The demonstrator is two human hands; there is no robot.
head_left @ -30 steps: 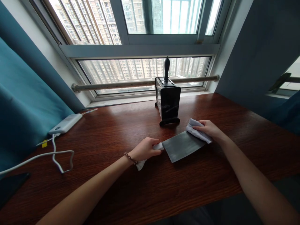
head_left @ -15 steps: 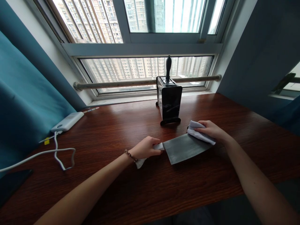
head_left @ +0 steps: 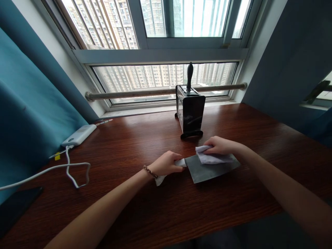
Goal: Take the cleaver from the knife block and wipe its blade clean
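A cleaver point(head_left: 207, 173) with a broad grey blade lies over the wooden table, its blade pointing right. My left hand point(head_left: 167, 165) is closed around its handle, which has something white wrapped about it; a loose white end hangs below the wrist. In my right hand point(head_left: 219, 145) is a folded white cloth point(head_left: 207, 157), pressed on the upper part of the blade. The cloth hides the middle of the blade's top edge. Behind the blade stands a black knife block point(head_left: 193, 114) with one dark-handled tool upright in it.
On the left, a white power strip point(head_left: 80, 135) with a white cable point(head_left: 77, 164) lies beside the blue curtain point(head_left: 36, 86). A dark flat object point(head_left: 18, 207) is at the left table edge. A metal rail point(head_left: 135, 94) crosses in front of the window.
My right hand has slid the cloth left along the blade, from near its far end toward the handle. My left hand keeps its hold on the handle. The view has shifted slightly.
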